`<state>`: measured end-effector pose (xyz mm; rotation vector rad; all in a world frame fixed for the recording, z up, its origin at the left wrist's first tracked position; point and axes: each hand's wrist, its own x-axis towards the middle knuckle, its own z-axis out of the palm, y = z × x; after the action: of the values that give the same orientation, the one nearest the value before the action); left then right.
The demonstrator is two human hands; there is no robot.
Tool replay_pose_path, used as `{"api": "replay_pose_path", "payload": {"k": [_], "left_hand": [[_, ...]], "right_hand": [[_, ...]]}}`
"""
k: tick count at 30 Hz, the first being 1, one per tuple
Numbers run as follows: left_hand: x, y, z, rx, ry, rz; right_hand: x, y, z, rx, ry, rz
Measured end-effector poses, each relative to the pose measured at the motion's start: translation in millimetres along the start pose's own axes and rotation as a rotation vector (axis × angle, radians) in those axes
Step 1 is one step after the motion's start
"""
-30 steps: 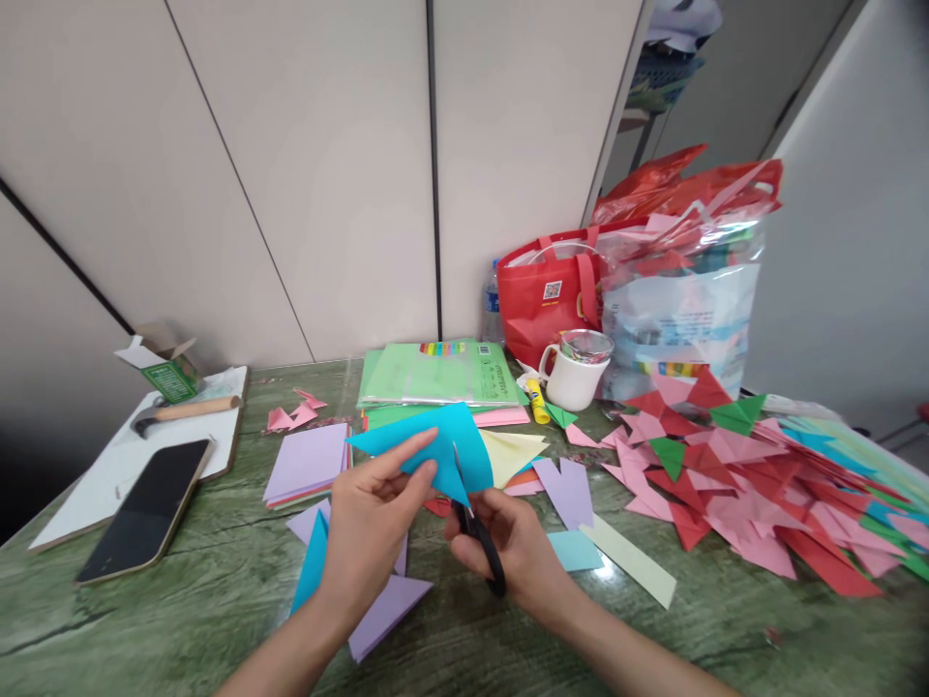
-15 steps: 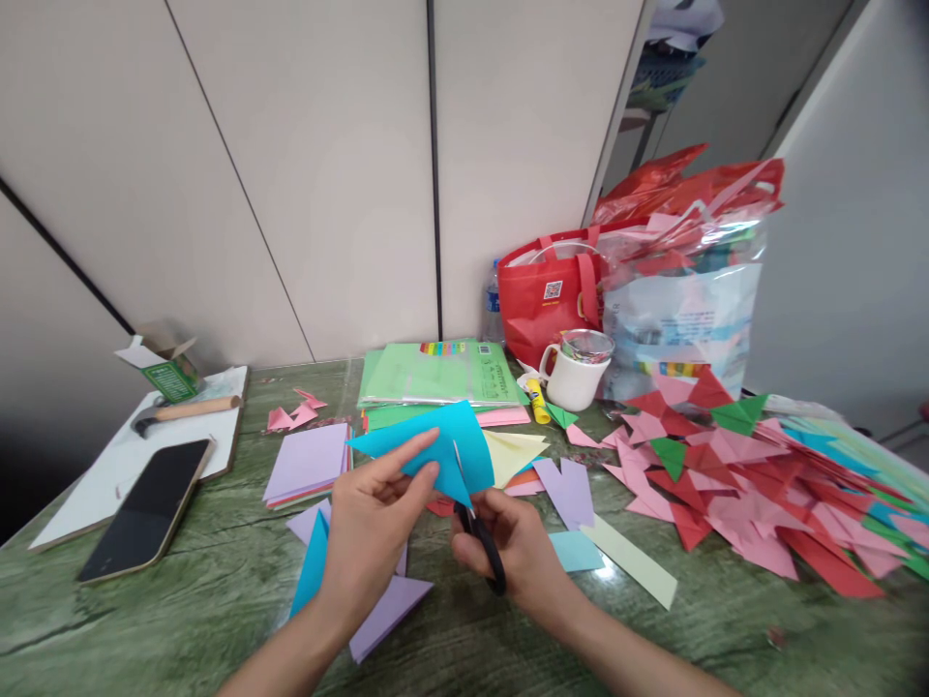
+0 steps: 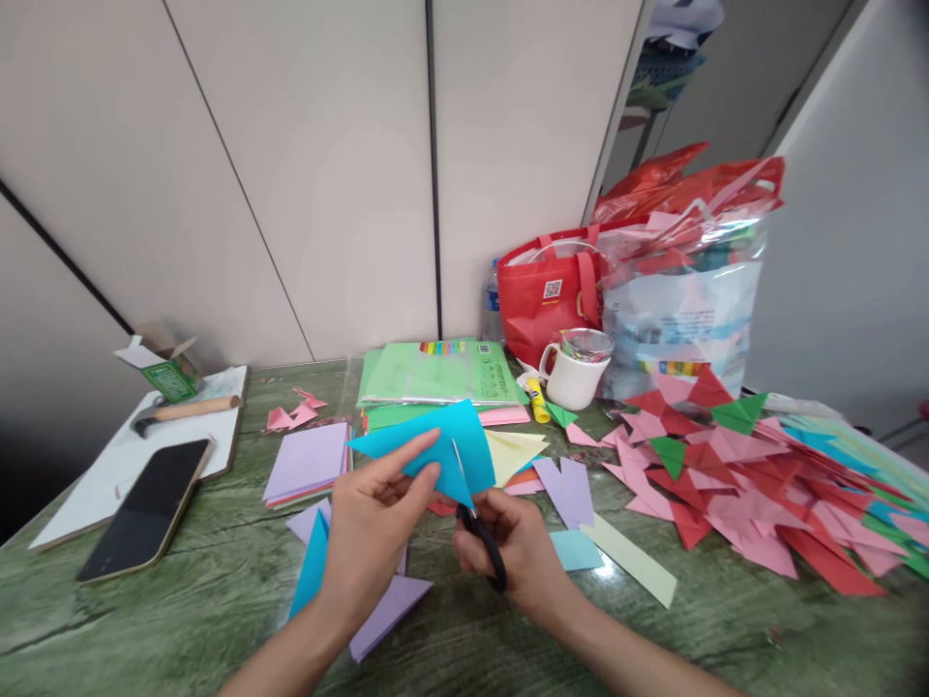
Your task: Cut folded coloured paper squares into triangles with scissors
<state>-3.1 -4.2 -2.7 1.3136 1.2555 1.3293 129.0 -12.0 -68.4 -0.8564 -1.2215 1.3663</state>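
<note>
My left hand pinches a bright blue piece of paper between thumb and fingers, above the middle of the table. Black-handled scissors are gripped in my right hand; one blade lies across the front of the blue paper, and the other is hidden behind it. A strip of the paper curves to the right of the blade. Beneath and around my hands lie purple folded papers, another blue piece, a pale yellow folded paper and a notched purple piece.
Right of my hands spreads a heap of pink, red and green cut papers. Farther back stand a white mug, a glue stick, a red bag and packs of green paper. At left are a phone, a hammer and stacked purple squares.
Almost nothing differs. My right hand and the scissors have shifted very slightly, while my left hand and the blue paper stay in place.
</note>
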Motion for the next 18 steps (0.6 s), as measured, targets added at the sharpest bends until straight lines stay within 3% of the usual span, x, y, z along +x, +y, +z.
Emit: {"api": "replay_pose_path", "payload": {"k": [8, 12, 18], "left_hand": [[0.8, -4.2, -2.4, 0.037, 0.011, 0.033], [4.4, -4.0, -5.7, 0.018, 0.060, 0.062], [5.9, -3.5, -6.5, 0.011, 0.021, 0.054]], "right_hand": [[0.8, 0.5, 0.2, -0.002, 0.044, 0.052], [-0.2, 3.3, -1.2, 0.016, 0.015, 0.067], [-0.9, 3.1, -1.8, 0.023, -0.026, 0.055]]}}
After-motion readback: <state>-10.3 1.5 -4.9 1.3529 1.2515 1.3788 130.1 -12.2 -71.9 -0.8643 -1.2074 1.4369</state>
